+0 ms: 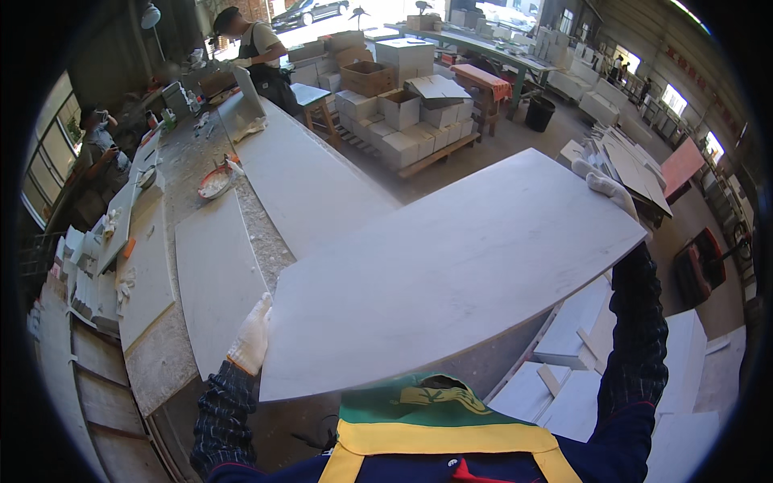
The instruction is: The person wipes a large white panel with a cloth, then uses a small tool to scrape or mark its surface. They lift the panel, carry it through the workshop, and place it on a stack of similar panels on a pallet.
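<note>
A large pale stone slab spans the space in front of me, tilted, its far right corner raised toward the back. My left hand, in a white glove, grips the slab's left edge; the fingers are partly hidden. At the right end, my right hand, also gloved, wraps over the slab's short edge. Left of the slab lies a similar pale slab on the dusty workbench. Another long slab rests behind it, close to the held slab's far edge.
A red-rimmed bowl of white paste stands on the bench. Stacked white boxes sit on a pallet behind. Leaning panels and a black bin are at the right. Pale slabs lie beside my right arm. A person works at the far bench end.
</note>
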Tool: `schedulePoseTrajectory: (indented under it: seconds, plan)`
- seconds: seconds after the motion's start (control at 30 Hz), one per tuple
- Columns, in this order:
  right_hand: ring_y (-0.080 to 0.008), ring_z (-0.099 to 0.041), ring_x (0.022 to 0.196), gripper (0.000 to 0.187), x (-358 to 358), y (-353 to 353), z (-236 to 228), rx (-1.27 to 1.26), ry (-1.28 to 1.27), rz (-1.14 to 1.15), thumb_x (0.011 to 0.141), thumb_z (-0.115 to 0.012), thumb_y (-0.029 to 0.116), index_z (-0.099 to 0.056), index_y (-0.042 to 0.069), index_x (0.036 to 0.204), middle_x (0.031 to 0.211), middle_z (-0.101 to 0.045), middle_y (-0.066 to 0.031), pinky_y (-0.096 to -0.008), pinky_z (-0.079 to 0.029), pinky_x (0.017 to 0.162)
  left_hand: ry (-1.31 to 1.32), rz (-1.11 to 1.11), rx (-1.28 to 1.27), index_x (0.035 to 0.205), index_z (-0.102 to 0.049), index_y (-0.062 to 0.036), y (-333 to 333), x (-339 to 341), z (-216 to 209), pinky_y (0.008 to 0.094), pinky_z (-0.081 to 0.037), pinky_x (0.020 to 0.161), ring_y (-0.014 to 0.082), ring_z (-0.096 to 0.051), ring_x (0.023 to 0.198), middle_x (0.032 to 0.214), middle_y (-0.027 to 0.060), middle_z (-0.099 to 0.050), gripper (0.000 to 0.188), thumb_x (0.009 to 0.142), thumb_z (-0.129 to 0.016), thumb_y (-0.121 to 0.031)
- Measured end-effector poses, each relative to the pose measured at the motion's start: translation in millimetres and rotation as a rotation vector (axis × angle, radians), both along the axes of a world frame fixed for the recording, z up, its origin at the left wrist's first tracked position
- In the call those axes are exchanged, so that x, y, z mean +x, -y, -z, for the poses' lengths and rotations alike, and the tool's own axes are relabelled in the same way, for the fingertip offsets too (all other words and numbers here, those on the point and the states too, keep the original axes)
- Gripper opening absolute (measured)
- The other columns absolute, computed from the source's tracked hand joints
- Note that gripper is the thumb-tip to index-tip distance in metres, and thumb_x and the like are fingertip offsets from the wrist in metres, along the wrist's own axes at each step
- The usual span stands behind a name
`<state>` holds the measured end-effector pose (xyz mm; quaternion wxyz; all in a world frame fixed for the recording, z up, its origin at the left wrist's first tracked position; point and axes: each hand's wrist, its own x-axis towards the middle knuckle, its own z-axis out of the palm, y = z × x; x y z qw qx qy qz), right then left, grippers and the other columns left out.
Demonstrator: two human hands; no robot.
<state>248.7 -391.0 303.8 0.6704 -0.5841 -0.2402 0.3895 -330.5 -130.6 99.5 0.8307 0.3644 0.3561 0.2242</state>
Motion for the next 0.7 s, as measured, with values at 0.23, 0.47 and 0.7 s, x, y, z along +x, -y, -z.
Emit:
schedulePoseTrajectory:
  seconds: [0.23, 0.47, 0.7]
  plan:
    - [-0.0152, -0.062, 0.081, 0.022, 92, -115, -1, 0.047, 0.271, -0.098, 0.091, -0.062, 0.014, -0.072, 0.003, 0.108, 0.093, -0.068, -0.0046, -0.0297, -0.053, 0.074, -0.005, -0.239, -0.044, 0.14, -0.053, 0.0048, -10, 50, -23, 0.0335, -0.045, 0.107, 0.0211, -0.059, 0.121, 0.135, 0.0141, -0.061, 0.053, 0.108, -0.046, -0.037]
    - [-0.0193, -0.068, 0.083, 0.023, 183, -214, 57, 0.102, -0.074, -0.248, 0.091, -0.063, 0.014, -0.074, 0.001, 0.107, 0.098, -0.072, -0.0086, -0.0347, -0.058, 0.078, -0.189, -0.366, 0.08, 0.139, -0.052, 0.0069, -20, 106, -61, 0.0365, -0.047, 0.106, 0.0244, -0.061, 0.119, 0.134, 0.0191, -0.061, 0.061, 0.107, -0.047, -0.044]
    - [-0.0197, -0.067, 0.092, 0.023, 273, -282, 101, 0.127, -0.131, -0.523, 0.093, -0.061, 0.01, -0.073, -0.003, 0.108, 0.1, -0.073, -0.0089, -0.0341, -0.057, 0.085, -0.218, -0.576, -0.06, 0.129, -0.06, 0.0046, 12, 192, -75, 0.0324, -0.049, 0.103, 0.0195, -0.061, 0.116, 0.126, 0.0162, -0.065, 0.054, 0.105, -0.053, -0.043]
